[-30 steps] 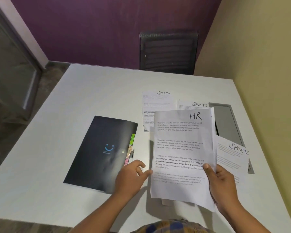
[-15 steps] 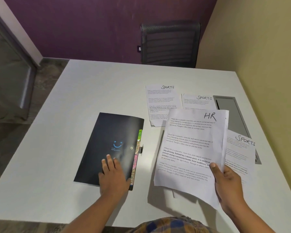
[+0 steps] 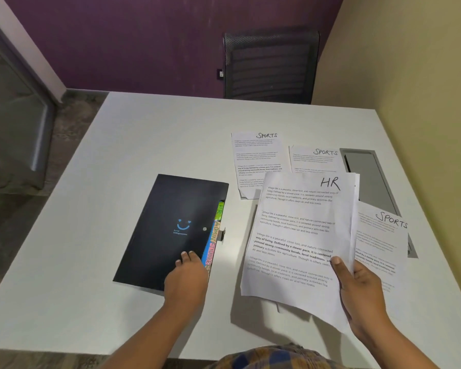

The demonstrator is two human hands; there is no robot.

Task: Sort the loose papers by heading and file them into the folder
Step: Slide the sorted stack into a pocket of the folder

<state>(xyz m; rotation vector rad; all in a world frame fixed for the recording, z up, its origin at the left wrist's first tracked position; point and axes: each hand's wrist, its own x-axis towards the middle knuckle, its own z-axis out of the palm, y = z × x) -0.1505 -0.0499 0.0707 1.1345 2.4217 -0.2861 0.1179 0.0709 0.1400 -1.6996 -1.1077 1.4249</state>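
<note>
A black folder (image 3: 168, 225) with a blue smile logo lies closed on the white table (image 3: 144, 145), coloured index tabs (image 3: 214, 235) showing along its right edge. My left hand (image 3: 188, 278) rests on the folder's near right corner, fingertips on the cover and at the edge by the tabs. My right hand (image 3: 357, 286) holds a small stack of sheets headed HR (image 3: 298, 235) by its right edge, raised slightly above the table. Three sheets headed SPORTS lie flat: one (image 3: 258, 161) at the back, one (image 3: 314, 158) right of it, one (image 3: 381, 241) under the HR stack's right side.
A grey recessed cable hatch (image 3: 367, 177) sits in the table near the right wall, partly under the papers. A dark mesh chair (image 3: 272, 65) stands behind the far edge. A yellow wall runs close along the right, and a glass partition stands to the left.
My left hand left the HR stack and moved left onto the folder, then slid to the folder's right edge by the tabs. The HR stack stays in my right hand.
</note>
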